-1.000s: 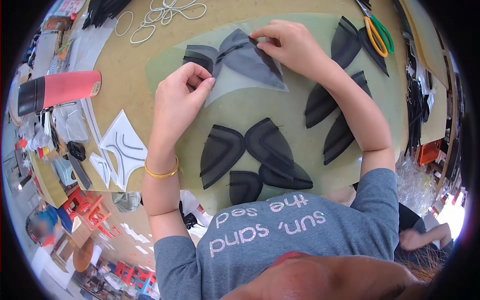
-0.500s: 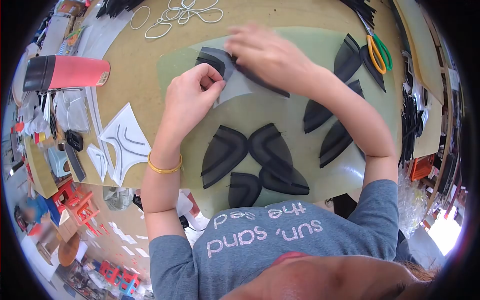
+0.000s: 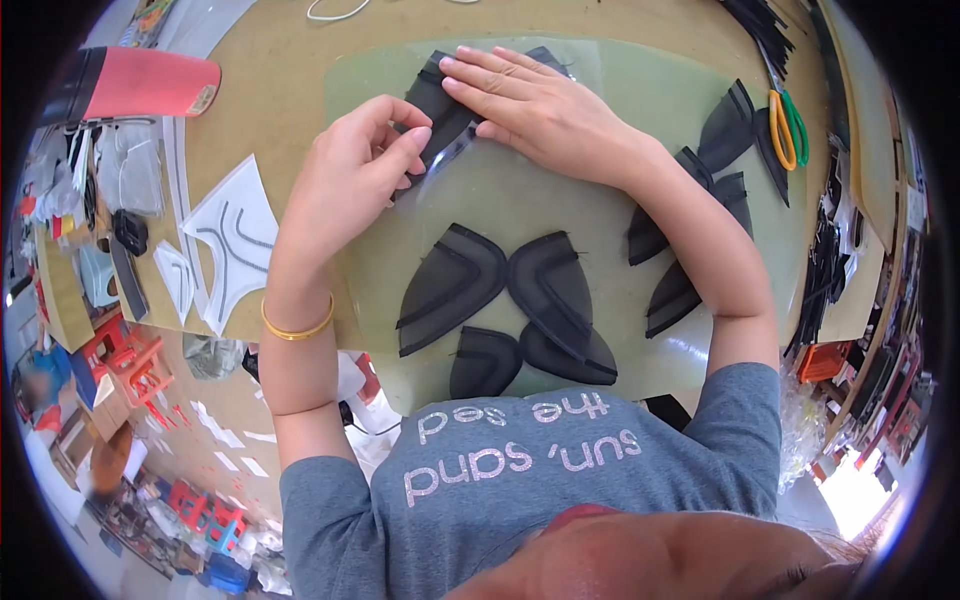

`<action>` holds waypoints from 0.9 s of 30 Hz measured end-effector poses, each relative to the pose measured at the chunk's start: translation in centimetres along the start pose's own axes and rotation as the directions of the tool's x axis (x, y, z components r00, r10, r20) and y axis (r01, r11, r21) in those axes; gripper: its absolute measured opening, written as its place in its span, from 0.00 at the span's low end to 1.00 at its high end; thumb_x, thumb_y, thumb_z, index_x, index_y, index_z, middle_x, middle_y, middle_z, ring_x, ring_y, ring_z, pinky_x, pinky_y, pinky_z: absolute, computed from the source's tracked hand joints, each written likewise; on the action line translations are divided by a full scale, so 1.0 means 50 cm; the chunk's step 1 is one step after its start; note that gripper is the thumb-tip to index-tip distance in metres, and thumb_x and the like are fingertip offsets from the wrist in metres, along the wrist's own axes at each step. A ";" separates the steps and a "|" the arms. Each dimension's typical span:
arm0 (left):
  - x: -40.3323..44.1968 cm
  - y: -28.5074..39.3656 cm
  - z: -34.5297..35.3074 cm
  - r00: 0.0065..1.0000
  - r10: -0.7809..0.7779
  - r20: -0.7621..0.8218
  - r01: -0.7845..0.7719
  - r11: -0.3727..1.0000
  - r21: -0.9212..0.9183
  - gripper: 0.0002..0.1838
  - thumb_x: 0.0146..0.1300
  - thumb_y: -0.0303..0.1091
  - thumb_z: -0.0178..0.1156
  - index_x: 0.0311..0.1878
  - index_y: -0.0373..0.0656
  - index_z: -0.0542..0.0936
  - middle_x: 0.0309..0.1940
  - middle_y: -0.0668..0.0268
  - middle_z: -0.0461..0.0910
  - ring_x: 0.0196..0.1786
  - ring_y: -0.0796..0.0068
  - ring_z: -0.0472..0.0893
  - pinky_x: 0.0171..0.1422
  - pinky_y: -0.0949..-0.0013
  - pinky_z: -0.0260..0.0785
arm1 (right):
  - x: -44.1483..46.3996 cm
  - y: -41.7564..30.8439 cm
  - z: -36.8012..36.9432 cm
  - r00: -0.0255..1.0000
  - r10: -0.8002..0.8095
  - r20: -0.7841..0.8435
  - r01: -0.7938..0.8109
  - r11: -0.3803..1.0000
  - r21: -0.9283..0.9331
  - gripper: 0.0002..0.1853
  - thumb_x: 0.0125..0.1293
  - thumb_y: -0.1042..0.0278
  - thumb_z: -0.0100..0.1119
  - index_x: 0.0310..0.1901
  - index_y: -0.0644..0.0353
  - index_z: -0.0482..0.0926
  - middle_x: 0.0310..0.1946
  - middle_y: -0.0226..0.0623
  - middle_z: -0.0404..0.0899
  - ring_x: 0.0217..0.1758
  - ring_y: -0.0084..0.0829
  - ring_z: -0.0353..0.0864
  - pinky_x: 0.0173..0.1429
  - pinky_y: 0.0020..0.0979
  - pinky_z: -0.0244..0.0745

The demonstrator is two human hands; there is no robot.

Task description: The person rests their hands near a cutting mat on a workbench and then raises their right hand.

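A black mesh fabric piece [image 3: 437, 100] with dark bands along its edges lies at the far part of the pale green translucent sheet [image 3: 620, 75]. My left hand [image 3: 360, 170], with a gold bangle at the wrist, pinches thumb and finger at the piece's left edge. My right hand [image 3: 540, 115] rests flat on the piece, fingers stretched out and covering its middle. A shiny, clear edge [image 3: 455, 150] shows between the hands. Closer to my body lie several curved black mesh pieces [image 3: 455, 285], some overlapping. More black mesh pieces [image 3: 727, 132] lie right of my right hand.
Scissors [image 3: 787, 130] with orange and green handles lie at the right. A pink tumbler [image 3: 150, 82] lies at the left, above white paper patterns [image 3: 235, 235] with curved slots. White cord [image 3: 340, 10] is at the far edge, black strips [image 3: 765, 25] at the far right.
My right hand has come down from a blurred motion to lie flat on the black mesh. My left hand has shifted slightly left and forward. The view has tilted, cutting off most of the cord.
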State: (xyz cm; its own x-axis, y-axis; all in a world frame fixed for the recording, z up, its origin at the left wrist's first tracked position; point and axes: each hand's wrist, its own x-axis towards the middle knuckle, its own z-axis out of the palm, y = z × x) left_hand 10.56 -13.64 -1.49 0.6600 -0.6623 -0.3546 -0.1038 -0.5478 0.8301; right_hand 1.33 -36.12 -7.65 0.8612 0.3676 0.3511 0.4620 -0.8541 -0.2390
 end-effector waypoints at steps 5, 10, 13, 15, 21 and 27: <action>-0.031 -0.019 -0.008 1.000 0.001 -0.003 -0.002 0.996 -0.090 0.13 0.72 0.36 0.62 0.51 0.37 0.82 0.27 0.66 0.84 0.30 0.82 0.79 0.33 0.73 0.71 | 0.002 -0.003 -0.001 1.000 -0.008 0.023 0.009 0.999 -0.042 0.27 0.75 0.57 0.57 0.70 0.62 0.72 0.74 0.40 0.70 0.80 0.37 0.63 0.84 0.41 0.57; -0.039 -0.033 -0.005 0.998 0.025 -0.062 -0.024 1.000 0.014 0.12 0.71 0.36 0.63 0.49 0.38 0.83 0.28 0.66 0.84 0.29 0.81 0.79 0.33 0.72 0.70 | 0.001 0.007 0.003 0.999 0.029 0.040 -0.033 0.993 0.111 0.35 0.78 0.48 0.49 0.78 0.60 0.60 0.76 0.42 0.65 0.81 0.40 0.61 0.84 0.41 0.55; -0.030 -0.002 -0.005 0.969 0.169 -0.178 -0.104 0.940 0.326 0.11 0.70 0.35 0.64 0.47 0.38 0.84 0.30 0.64 0.85 0.31 0.73 0.82 0.36 0.68 0.72 | 0.020 0.006 -0.043 0.959 0.202 0.198 -0.279 0.797 0.535 0.37 0.81 0.42 0.40 0.80 0.60 0.55 0.76 0.42 0.65 0.80 0.45 0.61 0.85 0.42 0.52; 0.003 0.014 -0.012 0.859 0.483 -0.168 -0.277 0.715 0.642 0.10 0.69 0.33 0.63 0.46 0.38 0.86 0.40 0.61 0.87 0.42 0.60 0.84 0.46 0.62 0.75 | 0.030 0.027 -0.044 0.927 0.281 0.247 -0.367 0.554 0.748 0.38 0.81 0.40 0.41 0.81 0.59 0.53 0.77 0.46 0.63 0.80 0.46 0.61 0.84 0.40 0.51; 0.118 0.008 0.016 0.641 0.750 0.163 -0.663 0.433 0.610 0.14 0.75 0.33 0.58 0.56 0.38 0.84 0.59 0.57 0.83 0.65 0.55 0.79 0.69 0.60 0.70 | 0.015 0.107 -0.043 0.901 0.432 0.024 0.023 -0.104 0.994 0.35 0.85 0.45 0.32 0.82 0.58 0.45 0.82 0.51 0.52 0.81 0.41 0.61 0.81 0.38 0.56; 0.130 -0.010 0.032 0.646 0.752 0.130 -0.665 0.470 0.580 0.15 0.75 0.36 0.57 0.58 0.40 0.83 0.58 0.60 0.84 0.64 0.57 0.80 0.69 0.56 0.72 | -0.130 0.009 -0.147 0.854 0.497 0.151 -0.510 0.746 0.428 0.33 0.82 0.47 0.42 0.79 0.61 0.57 0.74 0.45 0.68 0.77 0.46 0.65 0.81 0.41 0.57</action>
State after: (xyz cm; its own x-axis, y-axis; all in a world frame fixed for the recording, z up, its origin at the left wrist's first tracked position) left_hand 13.73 -18.48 -4.92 0.2514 -0.9063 0.3398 -0.9194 -0.1138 0.3766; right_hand -5.62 -41.61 -3.42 0.9975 -0.0550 0.0445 -0.0036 -0.6670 -0.7451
